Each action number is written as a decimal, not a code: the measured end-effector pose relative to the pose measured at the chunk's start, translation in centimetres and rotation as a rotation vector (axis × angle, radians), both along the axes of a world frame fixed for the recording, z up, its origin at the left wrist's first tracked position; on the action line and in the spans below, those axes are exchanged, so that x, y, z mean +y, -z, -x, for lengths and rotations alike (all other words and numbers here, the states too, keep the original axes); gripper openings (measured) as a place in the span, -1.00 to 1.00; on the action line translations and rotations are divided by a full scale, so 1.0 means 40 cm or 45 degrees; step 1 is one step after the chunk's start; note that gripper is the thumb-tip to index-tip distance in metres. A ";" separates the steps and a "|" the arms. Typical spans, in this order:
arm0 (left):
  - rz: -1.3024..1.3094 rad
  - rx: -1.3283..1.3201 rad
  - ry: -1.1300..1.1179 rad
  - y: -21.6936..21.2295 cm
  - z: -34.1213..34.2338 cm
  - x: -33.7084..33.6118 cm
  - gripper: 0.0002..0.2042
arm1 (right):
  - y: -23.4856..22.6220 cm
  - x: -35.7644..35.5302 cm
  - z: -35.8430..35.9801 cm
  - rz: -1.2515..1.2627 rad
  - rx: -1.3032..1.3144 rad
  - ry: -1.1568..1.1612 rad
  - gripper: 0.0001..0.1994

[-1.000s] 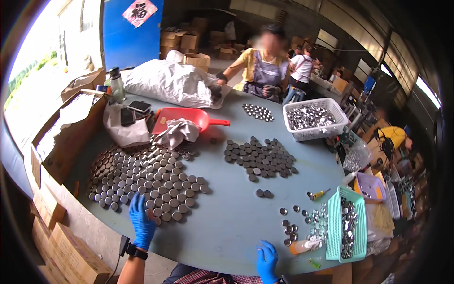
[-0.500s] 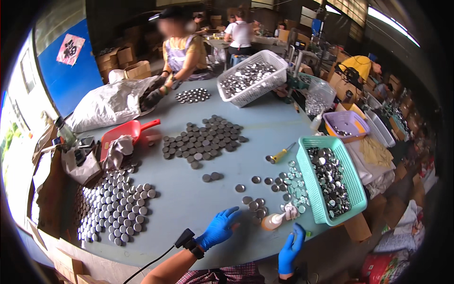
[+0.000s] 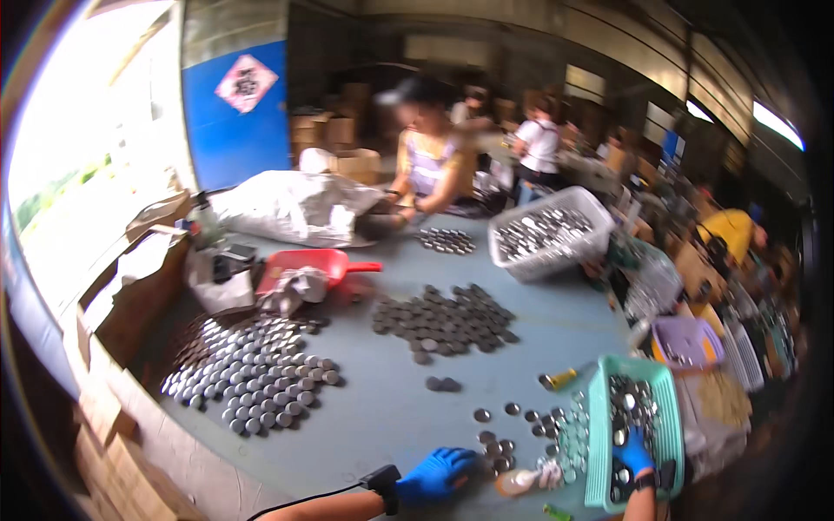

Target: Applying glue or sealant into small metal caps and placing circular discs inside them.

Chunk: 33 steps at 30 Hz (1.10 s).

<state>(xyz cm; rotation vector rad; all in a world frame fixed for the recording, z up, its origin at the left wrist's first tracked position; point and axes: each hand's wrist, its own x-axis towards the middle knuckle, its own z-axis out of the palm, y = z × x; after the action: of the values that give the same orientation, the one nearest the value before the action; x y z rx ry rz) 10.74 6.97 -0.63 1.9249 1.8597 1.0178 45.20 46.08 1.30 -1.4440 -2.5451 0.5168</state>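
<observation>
My left hand point(image 3: 439, 473), in a blue glove, rests low over the table's near edge with its fingers stretched out and nothing seen in them. Beside its fingertips lie several shiny round metal caps point(image 3: 493, 450) and a squeeze bottle point(image 3: 516, 483) with orange liquid, tipped on its side. My right hand point(image 3: 636, 451), also gloved in blue, reaches into the green plastic basket point(image 3: 593, 443) of loose metal caps point(image 3: 632, 401). Its fingertips are blurred among the caps, so their grip is hidden. Clear round pieces point(image 3: 572, 438) lie just left of the basket.
Grey discs cover the table in a middle group point(image 3: 443, 319) and a left group point(image 3: 269, 382). A red dustpan point(image 3: 326, 260), white sack point(image 3: 291, 208) and white basket point(image 3: 556, 260) stand farther back. A yellow-handled tool point(image 3: 560, 379) lies near the green basket. A co-worker point(image 3: 434, 165) works across the table.
My right hand has moved from the table's near edge into the green basket. My left hand's fingers have come closer together. The whole view has swung left and up.
</observation>
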 end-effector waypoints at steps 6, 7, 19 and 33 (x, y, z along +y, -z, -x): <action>-0.273 0.130 -0.285 0.063 -0.008 -0.057 -0.65 | -0.022 -0.006 0.118 -0.007 -0.407 -0.311 -0.25; -0.314 0.118 -0.233 0.041 -0.022 -0.035 -0.65 | -0.121 -0.071 0.088 0.139 -0.396 -0.099 -0.20; -0.049 0.078 -0.035 0.036 -0.008 0.000 -0.59 | 0.045 0.059 -0.042 -0.112 -0.542 0.006 -0.38; -0.183 0.070 -0.038 0.038 0.001 -0.023 -0.60 | 0.083 0.088 -0.043 -0.105 -0.479 0.259 -0.16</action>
<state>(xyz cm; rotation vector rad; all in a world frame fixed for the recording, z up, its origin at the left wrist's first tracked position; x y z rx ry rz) 10.72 6.06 -2.16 2.0303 1.8970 1.1482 46.94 49.58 -2.03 -1.8937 -2.6016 0.1144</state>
